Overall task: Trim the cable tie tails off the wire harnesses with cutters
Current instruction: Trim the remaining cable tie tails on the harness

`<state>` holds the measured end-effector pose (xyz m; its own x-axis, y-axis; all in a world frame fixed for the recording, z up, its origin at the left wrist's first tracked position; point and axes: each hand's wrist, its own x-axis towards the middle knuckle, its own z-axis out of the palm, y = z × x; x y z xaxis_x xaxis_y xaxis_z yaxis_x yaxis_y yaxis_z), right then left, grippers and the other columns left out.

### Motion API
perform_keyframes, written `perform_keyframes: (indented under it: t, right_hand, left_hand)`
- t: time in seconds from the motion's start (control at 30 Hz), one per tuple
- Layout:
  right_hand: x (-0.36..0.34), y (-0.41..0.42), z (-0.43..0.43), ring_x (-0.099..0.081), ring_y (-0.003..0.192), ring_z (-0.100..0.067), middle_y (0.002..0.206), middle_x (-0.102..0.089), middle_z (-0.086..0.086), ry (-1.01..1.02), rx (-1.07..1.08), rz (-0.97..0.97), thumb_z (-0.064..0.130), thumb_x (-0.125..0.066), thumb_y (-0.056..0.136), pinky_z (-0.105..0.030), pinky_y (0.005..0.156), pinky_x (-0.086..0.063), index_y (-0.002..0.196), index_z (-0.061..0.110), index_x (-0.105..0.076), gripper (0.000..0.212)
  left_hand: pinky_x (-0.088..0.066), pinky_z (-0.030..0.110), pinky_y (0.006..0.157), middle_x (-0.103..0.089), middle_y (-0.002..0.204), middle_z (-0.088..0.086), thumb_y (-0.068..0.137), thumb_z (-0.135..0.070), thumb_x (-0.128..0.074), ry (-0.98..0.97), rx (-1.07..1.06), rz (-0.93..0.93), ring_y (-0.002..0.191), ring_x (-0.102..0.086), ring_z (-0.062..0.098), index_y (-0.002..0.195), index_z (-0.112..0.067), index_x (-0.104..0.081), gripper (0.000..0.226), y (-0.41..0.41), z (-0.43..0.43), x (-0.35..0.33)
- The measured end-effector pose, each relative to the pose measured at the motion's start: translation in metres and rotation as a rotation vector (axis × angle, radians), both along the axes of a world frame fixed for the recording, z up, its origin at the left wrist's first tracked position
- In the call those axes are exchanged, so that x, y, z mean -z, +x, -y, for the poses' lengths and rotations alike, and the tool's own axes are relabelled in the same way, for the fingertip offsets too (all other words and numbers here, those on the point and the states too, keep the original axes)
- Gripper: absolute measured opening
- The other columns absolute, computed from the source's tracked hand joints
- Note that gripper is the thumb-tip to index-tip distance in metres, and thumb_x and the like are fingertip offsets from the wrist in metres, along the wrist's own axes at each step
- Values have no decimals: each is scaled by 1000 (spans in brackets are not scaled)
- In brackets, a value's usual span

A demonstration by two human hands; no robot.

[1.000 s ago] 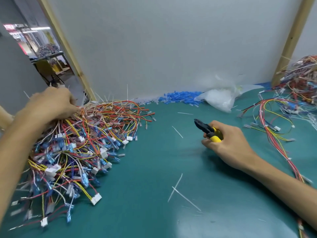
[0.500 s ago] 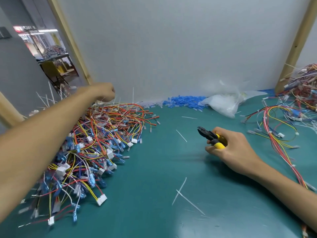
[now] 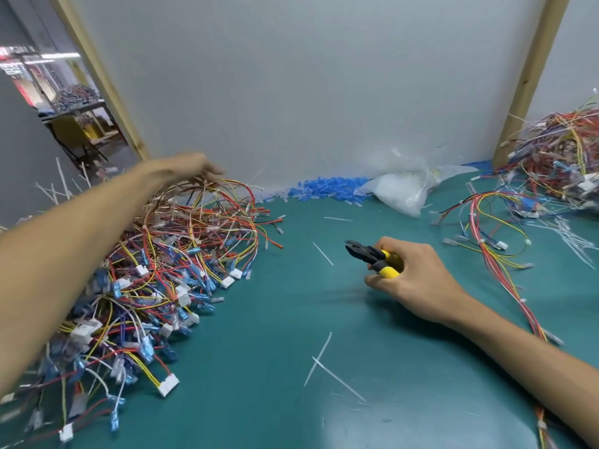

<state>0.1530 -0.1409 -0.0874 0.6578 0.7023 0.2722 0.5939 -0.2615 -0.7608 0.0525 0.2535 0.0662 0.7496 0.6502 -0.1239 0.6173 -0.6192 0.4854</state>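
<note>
Head view: open green counter (image 3: 259, 335) lies between the harness pile (image 3: 162, 270) at left and a second tangle (image 3: 557, 157) at right. The right hand (image 3: 418, 280) grips cutters (image 3: 372, 257) mid-counter. The blurred left hand (image 3: 191, 166) reaches over the pile's far edge, its grasp unclear. Cut tie tails (image 3: 337, 379) lie loose, and a plastic bag (image 3: 402, 189) sits at the back wall.

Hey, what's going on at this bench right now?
A person is between cuts. The right hand grips yellow-handled cutters over the green mat, cutting nothing. The left hand reaches over the far end of the wire harness pile; blur hides its grip. Cut tie tails lie on the mat.
</note>
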Motion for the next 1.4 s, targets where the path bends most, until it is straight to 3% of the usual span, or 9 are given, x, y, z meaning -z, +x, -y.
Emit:
perform_keyframes:
  t: [0.13, 0.3, 0.53, 0.73, 0.83, 1.0, 1.17, 1.27, 1.4]
  right_hand:
    - [-1, -1, 0, -45, 62, -13, 76, -66, -10, -4, 1, 0, 17, -82, 83, -29, 58, -38, 81, 19, -62, 21]
    - [-1, -1, 0, -42, 62, -13, 76, -64, -13, 12, -1, -1, 14, -83, 83, -32, 59, -36, 79, 16, -60, 23]
    - [0, -1, 0, -40, 61, -11, 73, -63, -11, 32, -13, -8, 13, -83, 82, -28, 58, -34, 79, 18, -59, 25]
    - [-2, -2, 0, -40, 60, -11, 72, -63, -9, 32, -13, -6, 13, -83, 82, -28, 57, -34, 77, 18, -58, 26]
    - [-1, -2, 0, -39, 59, -10, 68, -59, -4, 23, -6, 10, 13, -83, 82, -27, 55, -32, 75, 22, -56, 30]
    - [0, 0, -1, -40, 61, -12, 73, -62, -10, 14, -13, 14, 14, -83, 82, -30, 57, -34, 79, 15, -58, 26]
    - [0, 0, -2, -41, 61, -12, 71, -62, -6, 23, 0, 1, 14, -83, 83, -30, 57, -34, 80, 13, -59, 24]
    - [0, -2, 2, -41, 62, -12, 72, -63, -7, 37, -8, -34, 14, -83, 84, -32, 59, -34, 80, 10, -58, 25]
    - [-3, -2, 0, -38, 64, -17, 80, -60, -21, 54, -10, -86, 24, -83, 82, -36, 60, -30, 83, 3, -55, 36]
  left_hand:
    - [-45, 36, 85, -72, 105, 17, 81, -22, -85, 273, -112, 31, 107, -63, 33, 82, -6, -76, 19, 13, 12, -11]
    - [-47, 47, 109, -75, 87, 11, 81, -38, -78, 452, -349, 581, 97, -68, 34, 81, -13, -79, 25, 29, 39, -34]
    - [-49, 28, 75, -68, 97, 14, 83, -20, -48, 475, -411, 1023, 98, -69, 17, 81, -25, -70, 22, 33, 55, -78]
    - [-39, 28, 56, -56, 74, 18, 97, -4, -53, 266, -62, 105, 63, -54, 28, 74, -4, -60, 23, 34, 46, -47]
    - [-42, 24, 56, -55, 67, 4, 96, -12, -57, 247, -185, 640, 57, -54, 15, 68, -18, -57, 28, 47, 38, -58]
    - [-49, 30, 56, -66, 69, 9, 90, -7, -54, 209, -108, 743, 50, -60, 15, 68, -18, -58, 25, 57, 50, -69]
    - [-47, 27, 59, -59, 56, 5, 95, -10, -59, 100, 65, 171, 40, -56, 11, 73, -11, -62, 22, 51, 63, -51]
    - [-45, 30, 56, -57, 66, 7, 94, -25, -62, 124, -108, 659, 49, -53, 20, 72, -15, -59, 24, 56, 62, -51]
    - [-33, 21, 41, -51, 55, 0, 89, -1, -45, -146, -61, 941, 37, -39, 12, 64, -19, -55, 33, 55, 82, -45]
